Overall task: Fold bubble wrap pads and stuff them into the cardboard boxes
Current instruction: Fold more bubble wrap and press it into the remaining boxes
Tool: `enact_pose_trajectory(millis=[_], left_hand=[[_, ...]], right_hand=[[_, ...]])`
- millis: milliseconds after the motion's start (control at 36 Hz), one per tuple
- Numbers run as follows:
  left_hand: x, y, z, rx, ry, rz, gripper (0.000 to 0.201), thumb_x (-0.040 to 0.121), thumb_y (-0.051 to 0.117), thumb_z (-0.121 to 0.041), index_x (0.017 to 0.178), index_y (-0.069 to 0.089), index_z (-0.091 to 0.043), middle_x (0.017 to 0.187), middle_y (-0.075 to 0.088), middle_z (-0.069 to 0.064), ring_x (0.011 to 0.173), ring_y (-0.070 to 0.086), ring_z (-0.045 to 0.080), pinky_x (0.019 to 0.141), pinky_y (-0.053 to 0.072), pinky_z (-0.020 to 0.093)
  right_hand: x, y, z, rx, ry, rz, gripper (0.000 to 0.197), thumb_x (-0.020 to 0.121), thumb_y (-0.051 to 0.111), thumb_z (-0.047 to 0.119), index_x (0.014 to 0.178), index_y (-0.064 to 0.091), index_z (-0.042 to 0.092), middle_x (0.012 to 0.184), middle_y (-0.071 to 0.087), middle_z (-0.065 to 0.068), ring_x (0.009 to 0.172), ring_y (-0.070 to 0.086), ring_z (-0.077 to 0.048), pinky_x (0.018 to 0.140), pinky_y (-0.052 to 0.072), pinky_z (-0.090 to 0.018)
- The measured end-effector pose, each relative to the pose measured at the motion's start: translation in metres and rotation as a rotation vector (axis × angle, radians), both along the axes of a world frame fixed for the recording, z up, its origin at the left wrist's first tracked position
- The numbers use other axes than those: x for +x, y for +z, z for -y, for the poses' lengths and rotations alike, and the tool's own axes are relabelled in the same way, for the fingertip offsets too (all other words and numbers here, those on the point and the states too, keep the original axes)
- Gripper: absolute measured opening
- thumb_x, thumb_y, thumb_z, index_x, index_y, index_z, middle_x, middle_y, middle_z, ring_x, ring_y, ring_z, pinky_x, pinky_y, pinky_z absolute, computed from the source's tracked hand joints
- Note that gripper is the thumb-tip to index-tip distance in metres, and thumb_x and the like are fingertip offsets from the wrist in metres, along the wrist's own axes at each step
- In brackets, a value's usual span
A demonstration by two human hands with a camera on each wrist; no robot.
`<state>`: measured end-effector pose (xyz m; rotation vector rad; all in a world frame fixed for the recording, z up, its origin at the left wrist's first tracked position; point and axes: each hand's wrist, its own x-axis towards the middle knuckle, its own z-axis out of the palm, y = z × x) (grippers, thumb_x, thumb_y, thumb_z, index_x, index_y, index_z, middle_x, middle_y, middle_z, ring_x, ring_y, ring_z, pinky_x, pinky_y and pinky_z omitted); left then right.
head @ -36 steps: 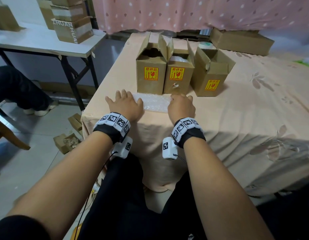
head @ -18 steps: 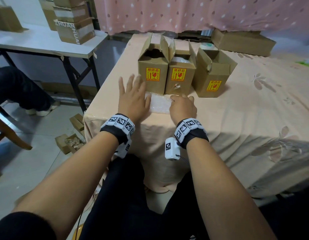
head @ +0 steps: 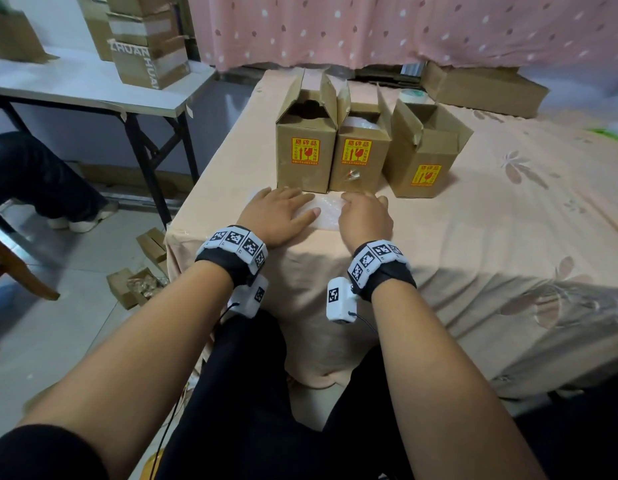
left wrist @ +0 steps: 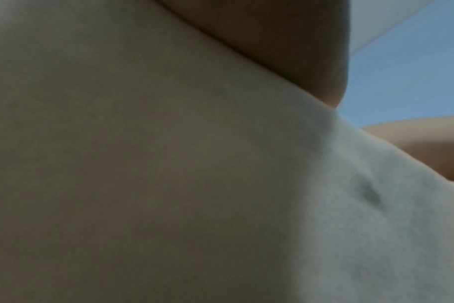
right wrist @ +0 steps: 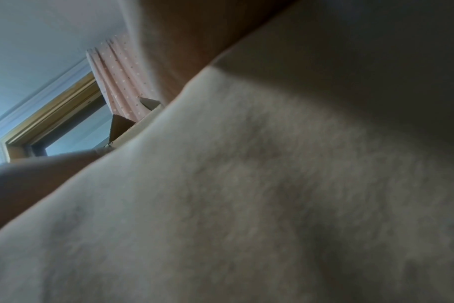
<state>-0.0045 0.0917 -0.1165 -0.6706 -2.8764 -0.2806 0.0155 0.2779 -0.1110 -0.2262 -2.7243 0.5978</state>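
A clear bubble wrap pad (head: 326, 216) lies on the peach tablecloth (head: 491, 237) near the table's front left corner. My left hand (head: 283, 211) lies flat on the pad's left part, fingers straight. My right hand (head: 364, 213) covers its right end, fingers bent down onto it. Just behind stand three open cardboard boxes with yellow fragile labels: left box (head: 305, 157), middle box (head: 359, 161) with wrap showing inside, right box (head: 425, 157). Both wrist views show mostly blurred cloth (left wrist: 169, 164) close up; the fingers are hidden there.
A tape roll (head: 413, 95) and a flat carton (head: 484, 88) sit at the table's back. A white side table (head: 75, 84) with stacked cartons (head: 148, 46) stands left, a seated person (head: 34, 174) beside it. Small boxes (head: 134, 285) lie on the floor.
My left hand lifted off the pad's left end, swung right and came down flat nearer my right hand. The visible strip of pad is shorter. My right hand stayed in place.
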Motion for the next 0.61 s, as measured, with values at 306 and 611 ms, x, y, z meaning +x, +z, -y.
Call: enact_pose_trajectory(millis=[306, 611], left_hand=[[0.009, -0.002, -0.001, -0.015, 0.223, 0.051, 0.062, 0.1, 0.016, -0.06, 0.155, 0.032, -0.036, 0.161, 0.034, -0.005, 0.151, 0.023, 0.019, 0.12, 0.011, 0.058], [0.013, 0.002, -0.003, -0.011, 0.235, 0.06, 0.065, 0.095, 0.02, -0.062, 0.151, 0.037, -0.035, 0.159, 0.035, -0.001, 0.149, 0.026, 0.021, 0.117, 0.014, 0.059]], right_hand=[[-0.001, -0.002, -0.003, -0.119, -0.027, -0.056, 0.038, 0.1, 0.042, 0.021, 0.129, 0.066, 0.03, 0.13, 0.063, 0.002, 0.124, 0.045, -0.027, 0.091, 0.045, -0.04], [0.007, 0.012, 0.026, 0.173, 0.195, -0.531, 0.028, 0.08, 0.061, 0.006, 0.102, 0.075, 0.015, 0.103, 0.072, -0.002, 0.099, 0.059, -0.03, 0.089, 0.039, -0.039]])
